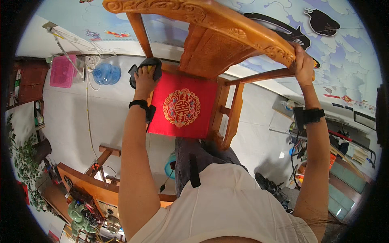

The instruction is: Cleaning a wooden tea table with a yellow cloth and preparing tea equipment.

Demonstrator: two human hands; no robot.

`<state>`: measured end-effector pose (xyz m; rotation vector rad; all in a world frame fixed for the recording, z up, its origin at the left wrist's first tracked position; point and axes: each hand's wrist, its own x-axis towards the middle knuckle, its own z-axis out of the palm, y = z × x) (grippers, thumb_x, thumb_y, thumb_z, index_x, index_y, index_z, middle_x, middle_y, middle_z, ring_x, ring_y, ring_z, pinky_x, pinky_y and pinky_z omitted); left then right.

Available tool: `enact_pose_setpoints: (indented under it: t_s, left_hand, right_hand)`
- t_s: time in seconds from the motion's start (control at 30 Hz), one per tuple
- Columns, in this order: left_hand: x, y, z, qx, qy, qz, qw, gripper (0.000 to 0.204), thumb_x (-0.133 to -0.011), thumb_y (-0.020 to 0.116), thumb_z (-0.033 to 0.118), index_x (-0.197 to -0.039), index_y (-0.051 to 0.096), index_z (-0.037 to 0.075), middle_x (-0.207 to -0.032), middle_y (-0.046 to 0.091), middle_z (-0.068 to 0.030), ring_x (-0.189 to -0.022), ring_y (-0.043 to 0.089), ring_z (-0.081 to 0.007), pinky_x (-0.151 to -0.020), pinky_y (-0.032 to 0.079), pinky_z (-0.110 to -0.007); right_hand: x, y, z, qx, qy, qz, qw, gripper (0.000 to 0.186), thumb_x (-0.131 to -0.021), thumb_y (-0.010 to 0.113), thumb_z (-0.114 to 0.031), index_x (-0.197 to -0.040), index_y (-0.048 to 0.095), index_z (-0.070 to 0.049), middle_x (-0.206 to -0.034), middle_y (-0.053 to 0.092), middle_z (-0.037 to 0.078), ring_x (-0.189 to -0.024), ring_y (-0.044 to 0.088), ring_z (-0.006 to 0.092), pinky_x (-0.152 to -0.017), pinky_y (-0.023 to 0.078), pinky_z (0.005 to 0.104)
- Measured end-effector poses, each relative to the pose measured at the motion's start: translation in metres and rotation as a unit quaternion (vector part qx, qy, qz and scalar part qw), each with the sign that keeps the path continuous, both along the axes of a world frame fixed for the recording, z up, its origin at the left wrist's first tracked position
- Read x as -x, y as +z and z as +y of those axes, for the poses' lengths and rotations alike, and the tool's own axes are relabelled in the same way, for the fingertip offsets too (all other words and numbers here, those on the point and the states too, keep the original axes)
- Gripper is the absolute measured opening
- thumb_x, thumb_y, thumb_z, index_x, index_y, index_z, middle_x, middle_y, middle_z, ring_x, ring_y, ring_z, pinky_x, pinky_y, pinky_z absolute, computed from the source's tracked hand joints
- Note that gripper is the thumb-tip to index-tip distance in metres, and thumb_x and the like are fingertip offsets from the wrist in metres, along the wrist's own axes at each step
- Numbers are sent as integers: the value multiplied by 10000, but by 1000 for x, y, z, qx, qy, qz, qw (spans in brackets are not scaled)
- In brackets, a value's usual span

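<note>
A carved wooden chair (194,12) stands in front of me, its backrest toward the wall. On its seat lies a red cushion (162,97) with a round gold emblem. My left hand (145,80) holds a dark cloth (156,65) at the chair's left side, beside the cushion's far left corner; a bit of yellow shows by the fingers. The cloth hides the part of the chair under it. My right hand (304,67) is wrapped round the right end of the carved top rail. A dark strap with a small device sits on each of my wrists.
At far left on the floor are a clear blue water jug (107,74), a pink bin (63,71) and loose white cables. A wooden table (87,182) with ornaments stands at lower left. To the right is a cluttered shelf (344,141). A light-blue bucket (169,166) is near my legs.
</note>
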<state>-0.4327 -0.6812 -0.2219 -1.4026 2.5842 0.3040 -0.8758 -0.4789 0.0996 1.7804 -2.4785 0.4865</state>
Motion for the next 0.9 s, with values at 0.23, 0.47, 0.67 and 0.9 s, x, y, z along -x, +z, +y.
enact_pose_setpoints:
  t_s: [0.23,0.47,0.67,0.9]
  left_hand:
    - [-78,1,48,-53,-10,-18,998,633,-886,378,663,-1399,456,301,-1514,294,-144,-1394,235,-396,-1101,195,-600]
    - [-175,12,140,-40,14,141,989,569,-850,625,319,-1382,446,226,-1409,356,-253,-1246,356,-488,-1011,329,-570]
    - [-233,-2,178,-107,56,231,966,664,-836,627,166,-1441,356,195,-1371,342,-329,-1168,397,-526,-999,349,-546]
    - [-149,-24,72,-58,53,184,980,737,-811,648,143,-1467,319,204,-1355,385,-285,-1145,433,-498,-976,381,-517]
  right_hand:
    - [5,-6,1,16,1,24,1000,466,-1008,295,-339,-1106,630,-30,-1009,671,175,-921,652,317,-838,484,345]
    - [0,-3,3,12,-28,7,1000,532,-1006,252,-383,-1099,644,-36,-1003,671,184,-908,653,327,-838,477,356]
    - [-3,-5,2,26,-15,8,1000,482,-1002,256,-369,-1099,654,-116,-953,674,170,-817,645,352,-731,487,409]
    - [-1,-6,3,13,-29,7,999,507,-1009,251,-358,-1083,646,-49,-1001,666,175,-915,642,340,-831,473,360]
